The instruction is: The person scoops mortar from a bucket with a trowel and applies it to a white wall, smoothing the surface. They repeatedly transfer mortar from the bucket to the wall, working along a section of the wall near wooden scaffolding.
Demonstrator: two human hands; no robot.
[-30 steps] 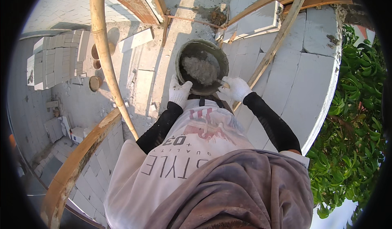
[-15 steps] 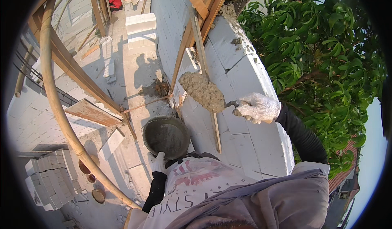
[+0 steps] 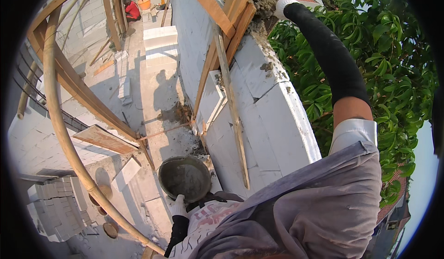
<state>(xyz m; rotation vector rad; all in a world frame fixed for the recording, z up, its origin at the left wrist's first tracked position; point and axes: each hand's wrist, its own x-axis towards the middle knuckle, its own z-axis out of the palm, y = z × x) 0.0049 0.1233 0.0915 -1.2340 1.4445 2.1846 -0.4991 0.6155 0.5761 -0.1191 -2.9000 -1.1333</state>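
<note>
My left hand [image 3: 178, 206], in a white knit glove, grips the near rim of a round dark bucket [image 3: 167, 183] at my waist; grey mortar lies inside it. My right arm stretches far forward along the white block wall [image 3: 270, 125]. At its end my gloved right hand [image 3: 283, 8] is closed beside a lump of grey mortar [image 3: 266, 2] on the wall top, near the wooden posts. The trowel it held a moment ago is hidden there; its blade cannot be told from the mortar.
Timber braces [image 3: 236, 16] and a thin wooden strip [image 3: 233, 106] lean against the wall. A curved bamboo pole [image 3: 62, 125] crosses the left side. White blocks [image 3: 55, 208] are stacked below. A person in red [image 3: 132, 11] crouches far off. Leafy branches [image 3: 365, 55] crowd the right.
My right hand has swung forward from mid-wall to the far wall top, and the mortar-loaded trowel has gone out of sight there. My left hand keeps its grip on the bucket.
</note>
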